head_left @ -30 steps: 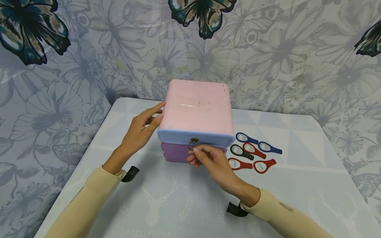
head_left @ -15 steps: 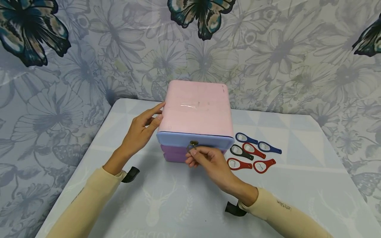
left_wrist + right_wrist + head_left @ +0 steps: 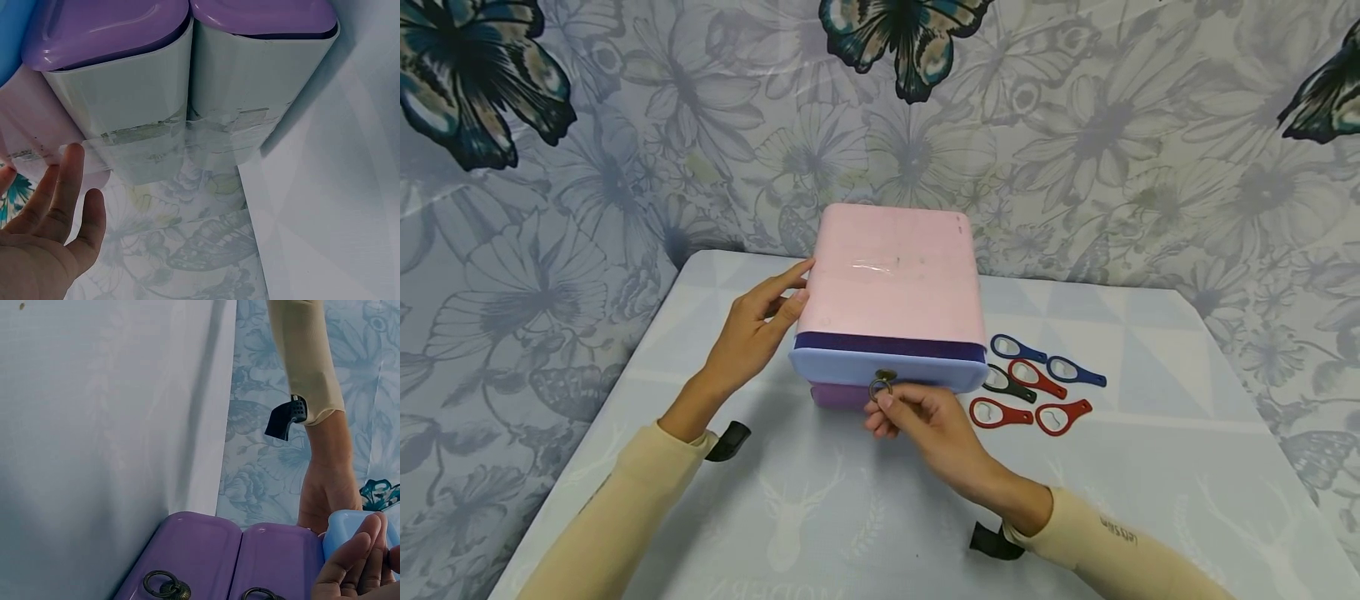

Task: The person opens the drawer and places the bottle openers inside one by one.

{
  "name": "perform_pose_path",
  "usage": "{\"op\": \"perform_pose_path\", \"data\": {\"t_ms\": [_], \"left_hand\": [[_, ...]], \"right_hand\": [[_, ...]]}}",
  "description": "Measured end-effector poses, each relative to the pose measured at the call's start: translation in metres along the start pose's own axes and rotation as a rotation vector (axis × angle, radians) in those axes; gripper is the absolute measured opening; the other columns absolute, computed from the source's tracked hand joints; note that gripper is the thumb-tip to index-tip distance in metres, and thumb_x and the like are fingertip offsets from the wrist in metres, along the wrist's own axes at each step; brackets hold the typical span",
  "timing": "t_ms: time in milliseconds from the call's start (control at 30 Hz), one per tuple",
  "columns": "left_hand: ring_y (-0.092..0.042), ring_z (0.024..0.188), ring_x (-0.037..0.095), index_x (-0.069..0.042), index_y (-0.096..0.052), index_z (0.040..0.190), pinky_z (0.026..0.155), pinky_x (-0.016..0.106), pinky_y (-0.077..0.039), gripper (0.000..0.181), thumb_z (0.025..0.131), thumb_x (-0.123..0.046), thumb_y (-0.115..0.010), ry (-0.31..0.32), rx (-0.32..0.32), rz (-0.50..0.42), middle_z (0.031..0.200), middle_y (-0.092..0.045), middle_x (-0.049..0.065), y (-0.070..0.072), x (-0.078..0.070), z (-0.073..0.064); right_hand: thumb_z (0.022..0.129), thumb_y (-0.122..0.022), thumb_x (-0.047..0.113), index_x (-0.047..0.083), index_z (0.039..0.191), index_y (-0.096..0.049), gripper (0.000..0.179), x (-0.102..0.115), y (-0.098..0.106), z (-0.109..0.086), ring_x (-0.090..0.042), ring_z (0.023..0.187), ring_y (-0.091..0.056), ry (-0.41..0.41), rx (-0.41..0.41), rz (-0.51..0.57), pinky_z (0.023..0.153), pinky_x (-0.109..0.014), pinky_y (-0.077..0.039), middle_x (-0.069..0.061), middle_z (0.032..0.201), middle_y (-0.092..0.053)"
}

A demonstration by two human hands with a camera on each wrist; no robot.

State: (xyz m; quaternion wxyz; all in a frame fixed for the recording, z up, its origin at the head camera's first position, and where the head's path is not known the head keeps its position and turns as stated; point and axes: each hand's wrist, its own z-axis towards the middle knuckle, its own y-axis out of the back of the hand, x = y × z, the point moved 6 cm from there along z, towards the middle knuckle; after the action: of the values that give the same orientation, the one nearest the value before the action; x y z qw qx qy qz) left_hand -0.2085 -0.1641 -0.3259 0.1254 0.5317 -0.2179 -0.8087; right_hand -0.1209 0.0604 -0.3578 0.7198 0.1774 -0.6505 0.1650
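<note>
A small drawer cabinet with a pink top stands on the table. Its blue top drawer is pulled partly out, with a dark blue strip showing behind the front. My right hand pinches the brass ring pull of that drawer between thumb and fingers. On the cabinet's left side, my left hand rests its fingertips, fingers spread. In the left wrist view these fingers lie against the pink top tier. Purple drawers with ring pulls of their own sit below the blue one.
Several flat tools with round loop heads and short handles lie right of the cabinet, among them a red one, a blue one and a black one. A patterned wall rises behind the table.
The blue drawer has slid out toward me, drawn by my right hand on its ring, and a dark blue gap has appeared under the pink top. My left hand has stayed put.
</note>
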Motion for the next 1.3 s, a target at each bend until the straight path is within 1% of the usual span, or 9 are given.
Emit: {"op": "perform_pose_path", "data": {"t_ms": [100, 233, 333, 467, 633, 933, 1033, 1133, 1300], "left_hand": [[-0.066, 0.113, 0.027, -0.041, -0.042, 0.151, 0.091, 0.048, -0.051, 0.047, 0.106, -0.036, -0.050, -0.004, -0.001, 0.001, 0.138, -0.060, 0.007, 0.000, 0.000, 0.000], [-0.066, 0.113, 0.027, -0.040, -0.043, 0.151, 0.091, 0.048, -0.051, 0.047, 0.106, -0.035, -0.051, -0.018, -0.004, -0.004, 0.137, -0.060, 0.007, 0.000, -0.001, 0.000], [-0.066, 0.113, 0.027, -0.039, -0.043, 0.151, 0.090, 0.049, -0.051, 0.047, 0.106, -0.034, -0.051, -0.025, -0.005, -0.010, 0.137, -0.061, 0.007, 0.001, -0.001, 0.000], [-0.065, 0.115, 0.027, -0.038, -0.043, 0.151, 0.093, 0.050, -0.052, 0.047, 0.105, -0.034, -0.051, -0.018, -0.006, -0.009, 0.138, -0.060, 0.008, 0.001, -0.001, -0.001], [-0.063, 0.118, 0.027, -0.038, -0.043, 0.151, 0.096, 0.052, -0.051, 0.047, 0.105, -0.035, -0.052, -0.013, -0.006, -0.006, 0.138, -0.060, 0.008, 0.001, -0.001, -0.001], [-0.067, 0.112, 0.027, -0.039, -0.043, 0.151, 0.088, 0.047, -0.051, 0.047, 0.106, -0.034, -0.051, -0.019, -0.002, -0.010, 0.137, -0.061, 0.007, 0.001, -0.002, 0.000], [-0.068, 0.110, 0.027, -0.040, -0.043, 0.151, 0.083, 0.045, -0.050, 0.046, 0.106, -0.034, -0.051, -0.015, 0.001, -0.008, 0.137, -0.061, 0.007, 0.001, -0.001, 0.000], [-0.069, 0.108, 0.027, -0.040, -0.042, 0.151, 0.079, 0.044, -0.049, 0.046, 0.106, -0.034, -0.051, -0.015, 0.001, -0.009, 0.137, -0.061, 0.007, 0.001, -0.001, -0.001], [-0.070, 0.108, 0.027, -0.041, -0.042, 0.151, 0.080, 0.041, -0.049, 0.046, 0.106, -0.033, -0.050, -0.019, 0.001, -0.014, 0.137, -0.060, 0.007, 0.001, 0.000, -0.001]], "right_hand": [[0.105, -0.052, 0.015, -0.006, 0.105, -0.070, 0.027, -0.001, -0.002, -0.004, -0.014, 0.082, -0.071, 0.019, 0.009, -0.005, 0.076, -0.029, -0.058, -0.022, 0.092, -0.071], [0.106, -0.051, 0.013, -0.007, 0.105, -0.069, 0.027, -0.001, -0.006, -0.010, -0.012, 0.082, -0.070, 0.039, 0.026, -0.003, 0.074, -0.026, -0.057, -0.023, 0.092, -0.071], [0.106, -0.051, 0.012, -0.007, 0.104, -0.069, 0.026, 0.000, -0.009, -0.014, -0.011, 0.079, -0.068, 0.054, 0.034, 0.000, 0.066, -0.026, -0.056, -0.024, 0.090, -0.070], [0.106, -0.050, 0.011, -0.007, 0.103, -0.069, 0.026, 0.000, -0.014, -0.020, -0.010, 0.074, -0.064, 0.065, 0.036, 0.017, 0.056, -0.025, -0.051, -0.026, 0.089, -0.070], [0.106, -0.050, 0.009, -0.008, 0.103, -0.068, 0.025, 0.000, -0.019, -0.027, -0.009, 0.073, -0.063, 0.069, 0.031, 0.040, 0.061, -0.027, -0.053, -0.026, 0.088, -0.070], [0.105, -0.049, 0.006, -0.010, 0.104, -0.067, 0.025, 0.000, -0.025, -0.038, -0.006, 0.076, -0.064, 0.089, 0.048, 0.083, 0.064, -0.027, -0.055, -0.030, 0.088, -0.068], [0.105, -0.049, 0.007, -0.009, 0.103, -0.068, 0.025, -0.001, -0.028, -0.042, -0.006, 0.076, -0.064, 0.068, 0.054, 0.099, 0.065, -0.025, -0.055, -0.030, 0.088, -0.068], [0.105, -0.048, 0.006, -0.009, 0.104, -0.068, 0.025, -0.002, -0.031, -0.045, -0.005, 0.077, -0.065, 0.068, 0.061, 0.113, 0.065, -0.025, -0.055, -0.031, 0.089, -0.068], [0.106, -0.046, 0.004, -0.012, 0.105, -0.066, 0.025, -0.002, -0.034, -0.050, -0.005, 0.078, -0.065, 0.092, 0.071, 0.134, 0.066, -0.027, -0.057, -0.032, 0.090, -0.067]]}}
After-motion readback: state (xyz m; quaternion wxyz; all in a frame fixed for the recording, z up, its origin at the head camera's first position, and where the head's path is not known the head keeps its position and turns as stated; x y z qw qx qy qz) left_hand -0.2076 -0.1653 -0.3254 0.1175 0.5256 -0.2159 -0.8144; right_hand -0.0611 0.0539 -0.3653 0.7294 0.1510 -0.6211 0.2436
